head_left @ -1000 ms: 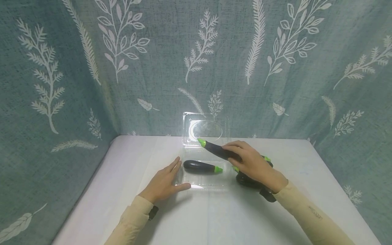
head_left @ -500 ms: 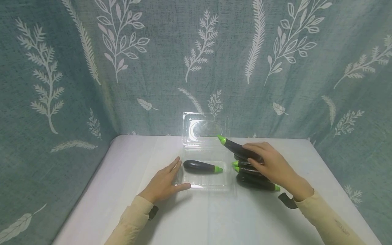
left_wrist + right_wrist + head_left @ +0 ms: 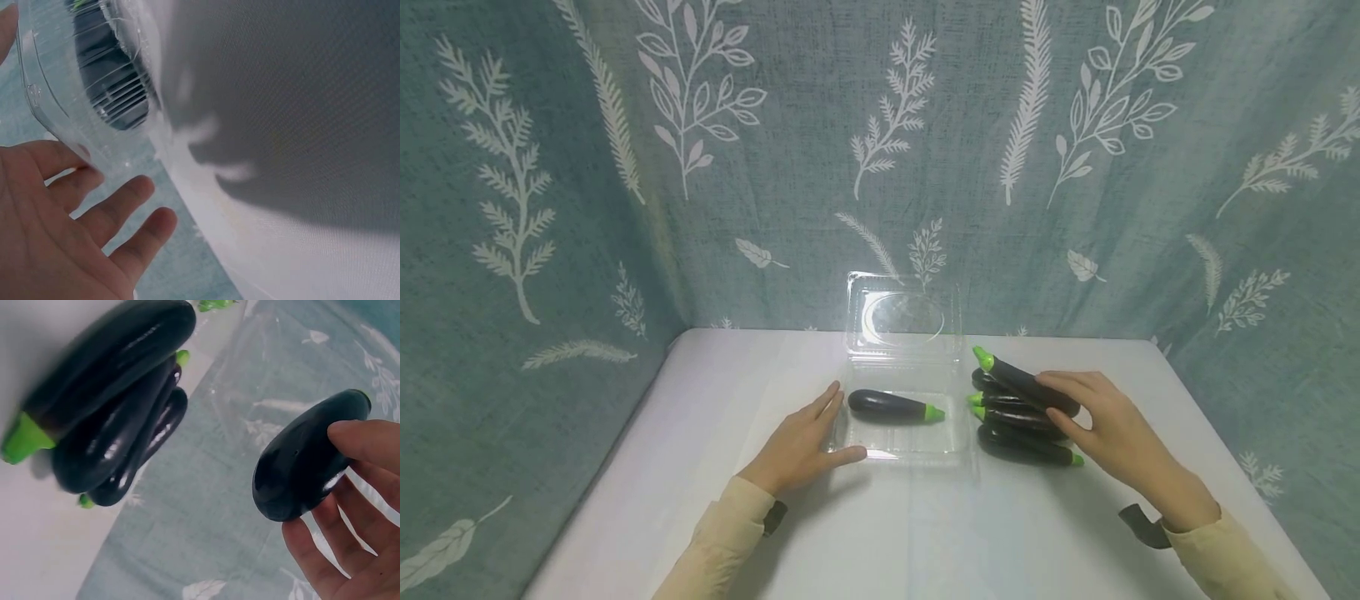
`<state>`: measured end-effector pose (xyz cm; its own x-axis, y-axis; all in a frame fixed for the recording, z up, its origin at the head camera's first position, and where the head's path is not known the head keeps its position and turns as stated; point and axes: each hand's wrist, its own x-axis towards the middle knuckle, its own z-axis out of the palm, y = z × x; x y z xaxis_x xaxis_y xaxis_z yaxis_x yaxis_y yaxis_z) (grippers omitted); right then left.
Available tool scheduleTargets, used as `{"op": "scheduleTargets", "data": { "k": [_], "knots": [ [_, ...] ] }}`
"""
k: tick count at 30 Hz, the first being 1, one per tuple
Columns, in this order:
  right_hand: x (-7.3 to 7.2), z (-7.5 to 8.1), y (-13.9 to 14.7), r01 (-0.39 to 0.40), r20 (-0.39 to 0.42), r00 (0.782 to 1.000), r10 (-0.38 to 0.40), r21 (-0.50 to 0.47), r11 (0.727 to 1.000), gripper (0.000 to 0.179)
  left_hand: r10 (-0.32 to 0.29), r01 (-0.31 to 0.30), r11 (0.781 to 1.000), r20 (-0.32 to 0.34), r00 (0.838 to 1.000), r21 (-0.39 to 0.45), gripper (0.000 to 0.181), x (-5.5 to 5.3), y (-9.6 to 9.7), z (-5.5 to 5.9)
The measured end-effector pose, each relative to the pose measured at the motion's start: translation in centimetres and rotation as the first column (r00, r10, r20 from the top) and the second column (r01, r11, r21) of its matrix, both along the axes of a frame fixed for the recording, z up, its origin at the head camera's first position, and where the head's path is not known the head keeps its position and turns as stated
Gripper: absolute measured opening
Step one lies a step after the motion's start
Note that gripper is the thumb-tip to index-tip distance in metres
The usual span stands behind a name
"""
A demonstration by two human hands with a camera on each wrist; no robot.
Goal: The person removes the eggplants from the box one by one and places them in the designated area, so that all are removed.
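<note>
My right hand (image 3: pixel 1101 421) pinches a dark eggplant (image 3: pixel 1018 383) near its rounded end, its green cap pointing away to the left. The held eggplant (image 3: pixel 306 462) shows between thumb and fingers in the right wrist view, raised apart from several others. That pile of eggplants (image 3: pixel 1015 440) lies under it on the table. My left hand (image 3: pixel 801 446) rests with spread fingers against the left side of a clear plastic clamshell box (image 3: pixel 917 446). One eggplant (image 3: pixel 887 406) lies crosswise inside, cap to the right. Fingers of the left hand (image 3: pixel 75 212) touch the box's rim in the left wrist view.
The box's clear lid (image 3: pixel 904 321) stands raised at the back, near the patterned curtain (image 3: pixel 805 167). Curtain also lines both sides of the white table (image 3: pixel 917 533). The pile sits just right of the box.
My right hand has moved right with the eggplant, from over the box's right side to over the pile. The left hand and the eggplant in the box have stayed put.
</note>
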<state>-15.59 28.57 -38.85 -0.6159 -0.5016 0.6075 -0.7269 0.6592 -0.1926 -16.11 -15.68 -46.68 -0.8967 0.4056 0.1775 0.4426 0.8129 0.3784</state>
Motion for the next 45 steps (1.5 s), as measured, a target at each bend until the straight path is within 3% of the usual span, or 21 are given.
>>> {"op": "scheduleTargets", "data": {
  "k": [4, 8, 12, 16, 19, 26, 33, 39, 45],
  "knots": [
    [0.8, -0.7, 0.6, 0.016, 0.016, 1.000, -0.016, 0.002, 1.000, 0.065, 0.002, -0.002, 1.000, 0.004, 1.000, 0.003, 0.104, -0.1, -0.1, -0.1],
    [1.5, -1.3, 1.2, 0.034, 0.021, 0.999, -0.035, 0.013, 0.999, 0.044, 0.007, -0.007, 1.000, 0.009, 1.000, 0.009, 0.104, -0.3, 0.0, 0.0],
    [2.3, -2.2, 1.5, 0.040, 0.018, 0.999, -0.041, 0.039, 0.998, 0.044, 0.008, -0.008, 1.000, 0.011, 1.000, 0.006, 0.104, -0.3, 0.0, -0.1],
    [3.0, -3.3, 1.6, 0.053, 0.036, 0.998, -0.056, 0.063, 0.997, 0.063, 0.004, -0.004, 1.000, 0.011, 1.000, 0.004, 0.104, -0.2, 0.0, -0.2],
    [3.2, -4.0, 1.8, 0.079, 0.039, 0.996, -0.083, 0.097, 0.992, 0.065, 0.002, -0.002, 1.000, 0.015, 1.000, -0.002, 0.104, -0.2, 0.0, -0.3],
    [3.3, -5.2, 2.0, 0.062, 0.044, 0.997, -0.070, 0.151, 0.987, 0.059, 0.004, -0.004, 1.000, 0.014, 1.000, -0.005, 0.103, -0.2, -0.1, -0.2],
    [3.7, -5.9, 1.8, 0.046, 0.109, 0.992, -0.066, 0.176, 0.983, 0.059, 0.004, -0.004, 1.000, 0.011, 1.000, 0.002, 0.103, -0.2, -0.1, -0.1],
    [3.6, -6.5, 1.6, 0.060, 0.179, 0.979, -0.101, 0.221, 0.973, 0.053, 0.004, -0.004, 1.000, 0.006, 1.000, 0.005, 0.102, -0.1, -0.1, -0.1],
    [3.7, -7.0, 1.6, 0.085, 0.195, 0.971, -0.136, 0.250, 0.965, 0.049, 0.006, -0.006, 1.000, 0.016, 1.000, -0.002, 0.102, -0.1, -0.2, -0.1]
  ]
}}
